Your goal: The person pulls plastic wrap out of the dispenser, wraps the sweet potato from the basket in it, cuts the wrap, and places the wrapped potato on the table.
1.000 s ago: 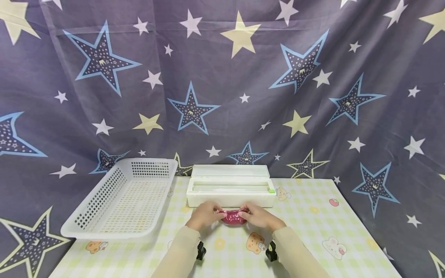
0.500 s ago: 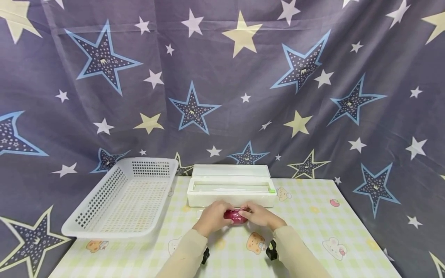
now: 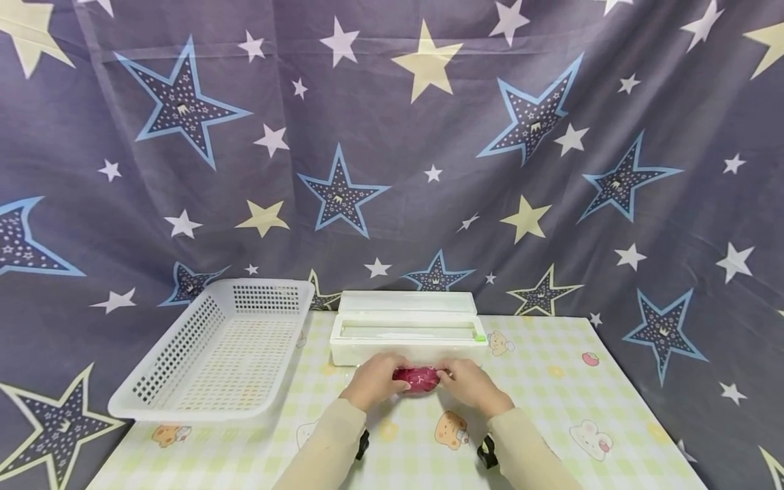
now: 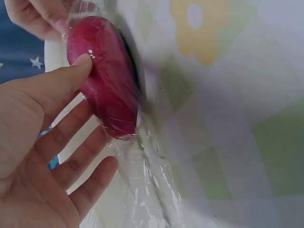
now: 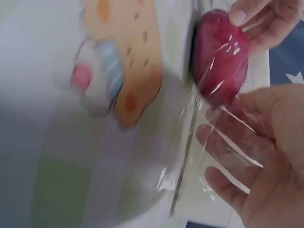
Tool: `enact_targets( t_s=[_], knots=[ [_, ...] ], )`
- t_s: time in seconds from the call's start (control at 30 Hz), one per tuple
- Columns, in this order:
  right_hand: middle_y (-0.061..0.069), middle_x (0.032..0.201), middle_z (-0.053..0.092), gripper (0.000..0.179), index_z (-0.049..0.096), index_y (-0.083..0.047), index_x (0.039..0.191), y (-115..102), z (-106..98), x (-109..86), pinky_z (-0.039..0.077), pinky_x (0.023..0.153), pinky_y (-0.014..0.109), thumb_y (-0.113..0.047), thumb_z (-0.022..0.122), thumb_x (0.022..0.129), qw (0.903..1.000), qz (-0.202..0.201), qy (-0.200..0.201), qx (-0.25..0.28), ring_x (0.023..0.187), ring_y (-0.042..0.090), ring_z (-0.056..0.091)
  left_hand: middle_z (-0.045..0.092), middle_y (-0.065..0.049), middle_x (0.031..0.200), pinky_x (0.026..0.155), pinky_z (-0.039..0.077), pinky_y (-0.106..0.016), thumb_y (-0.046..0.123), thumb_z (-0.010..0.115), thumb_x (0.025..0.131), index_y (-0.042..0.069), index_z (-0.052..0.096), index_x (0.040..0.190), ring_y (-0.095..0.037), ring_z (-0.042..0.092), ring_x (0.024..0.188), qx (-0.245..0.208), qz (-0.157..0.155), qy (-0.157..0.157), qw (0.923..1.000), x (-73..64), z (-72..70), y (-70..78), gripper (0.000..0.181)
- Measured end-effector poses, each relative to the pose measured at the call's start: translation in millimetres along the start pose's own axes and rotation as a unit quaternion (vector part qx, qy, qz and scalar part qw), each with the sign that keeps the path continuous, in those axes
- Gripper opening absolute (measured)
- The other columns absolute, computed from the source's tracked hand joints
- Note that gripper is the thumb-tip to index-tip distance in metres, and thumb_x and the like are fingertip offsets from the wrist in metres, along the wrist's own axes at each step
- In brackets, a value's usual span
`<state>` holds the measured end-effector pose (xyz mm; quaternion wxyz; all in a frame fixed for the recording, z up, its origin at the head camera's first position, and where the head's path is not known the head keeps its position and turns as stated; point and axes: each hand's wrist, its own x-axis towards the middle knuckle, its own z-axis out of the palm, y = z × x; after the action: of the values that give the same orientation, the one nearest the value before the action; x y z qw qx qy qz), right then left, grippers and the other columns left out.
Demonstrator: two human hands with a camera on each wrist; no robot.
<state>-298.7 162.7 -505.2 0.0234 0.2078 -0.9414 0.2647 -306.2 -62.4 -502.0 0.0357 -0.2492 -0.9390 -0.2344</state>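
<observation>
A smooth, dark pinkish-red oblong thing [image 3: 416,380], shaped like a sweet potato, lies wrapped in clear cling film [image 4: 147,175]. My left hand [image 3: 375,382] holds its left part, thumb on top and fingers behind it in the left wrist view. At the other end my right hand [image 3: 470,385] pinches the film, its thumb right at the tip of the red thing [image 5: 221,59]. Loose film trails past both ends and over the right fingers in the right wrist view. Just behind the hands stands a white cling film box [image 3: 407,350] with its lid raised.
A white perforated plastic basket [image 3: 184,413] stands on the left of the table. The green-checked tablecloth [image 3: 539,408] has printed cartoon figures. Behind the table hangs a dark star-patterned curtain [image 3: 392,122]. A green slider [image 3: 480,337] sits at the box's right end.
My left hand has moved right, farther over the red thing, which shifted slightly right. The right thumb has drawn back from its top to its right end.
</observation>
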Motion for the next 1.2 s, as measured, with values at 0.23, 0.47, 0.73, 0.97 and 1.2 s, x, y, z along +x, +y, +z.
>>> enact_targets(
  t_s=[0.23,0.47,0.73,0.97,1.2],
  knots=[
    [0.012,0.118,0.069,0.026,0.071,-0.004,0.117,4.6,-2.0,-3.5,0.048,0.099,0.05,-0.009,0.068,0.093,0.9937,-0.051,0.081,-0.058,0.113,0.032,0.062,0.071,-0.002,0.116,0.095,0.051,-0.042,0.021,0.081,0.085,0.017,0.075,0.118,-0.023,0.064,0.108,0.0,-0.002,-0.003,1.0,1.0,-0.3,-2.8,0.034],
    [0.012,0.129,0.064,0.039,0.064,-0.004,0.13,-6.1,8.4,1.3,0.046,0.103,0.047,-0.018,0.072,0.094,0.9827,-0.144,0.064,-0.096,0.121,0.031,0.058,0.071,-0.002,0.116,0.095,0.051,-0.041,0.019,0.08,0.086,0.017,0.075,0.118,-0.023,0.064,0.109,0.008,0.024,0.015,0.9996,2.9,2.4,-8.1,0.033],
    [0.016,0.132,0.062,0.048,0.059,0.0,0.136,-4.5,19.5,1.3,0.049,0.1,0.043,-0.017,0.073,0.093,0.9922,-0.103,0.027,-0.066,0.121,0.031,0.06,0.07,-0.004,0.12,0.103,0.046,-0.045,0.018,0.078,0.088,0.014,0.073,0.122,-0.026,0.062,0.114,-0.046,0.032,0.013,0.9983,3.7,7.5,-15.5,0.035],
    [0.011,0.132,0.06,0.049,0.06,-0.003,0.136,-1.9,18.8,3.1,0.05,0.098,0.042,-0.019,0.074,0.093,0.9973,-0.07,0.013,-0.019,0.12,0.028,0.059,0.067,-0.009,0.122,0.104,0.044,-0.05,0.015,0.078,0.087,0.01,0.071,0.124,-0.029,0.06,0.115,-0.113,0.035,0.016,0.9928,2.3,13.6,-24.6,0.037],
    [0.01,0.132,0.059,0.049,0.06,-0.006,0.137,-3.5,16.8,2.4,0.049,0.101,0.044,-0.022,0.074,0.093,0.9979,-0.057,0.003,-0.03,0.121,0.028,0.058,0.065,-0.014,0.118,0.1,0.045,-0.055,0.011,0.074,0.088,0.002,0.071,0.118,-0.034,0.059,0.112,-0.173,0.021,0.015,0.9846,-3.4,8.2,-28.1,0.031]
  ],
)
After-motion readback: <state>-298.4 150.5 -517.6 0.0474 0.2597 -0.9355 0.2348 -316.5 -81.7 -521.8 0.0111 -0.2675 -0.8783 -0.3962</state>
